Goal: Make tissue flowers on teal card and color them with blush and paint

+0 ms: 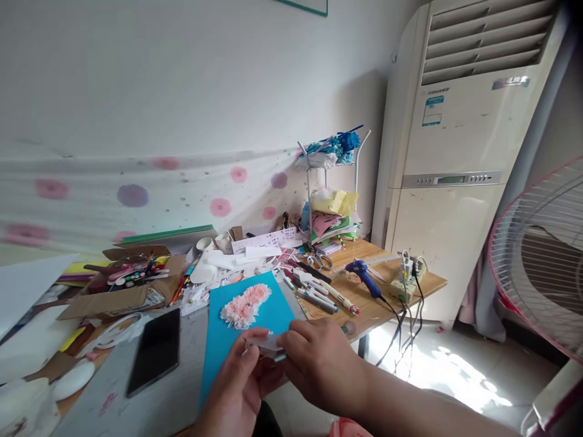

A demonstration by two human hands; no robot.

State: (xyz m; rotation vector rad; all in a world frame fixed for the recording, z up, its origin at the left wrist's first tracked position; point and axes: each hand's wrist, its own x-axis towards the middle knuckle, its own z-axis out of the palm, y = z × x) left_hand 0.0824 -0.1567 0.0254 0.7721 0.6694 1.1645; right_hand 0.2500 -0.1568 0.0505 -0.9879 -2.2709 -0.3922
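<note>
Both hands meet at the near edge of the table over a blue card (273, 312). My left hand (237, 388) pinches a small pale folded piece of paper (264, 345) from below. My right hand (319, 358) closes on the same piece from the right, fingers curled. A cluster of pink tissue tufts (245, 305) is stuck on the blue card just beyond the hands. What lies under the right palm is hidden.
A black phone (155, 351) lies left of the card. A cardboard box of pens (125, 282), scissors (321, 261), markers (319, 296), a blue glue gun (364, 276) and a power strip (407, 279) crowd the table. A wire rack (332, 188), an air conditioner (455, 152) and a fan (542, 261) stand right.
</note>
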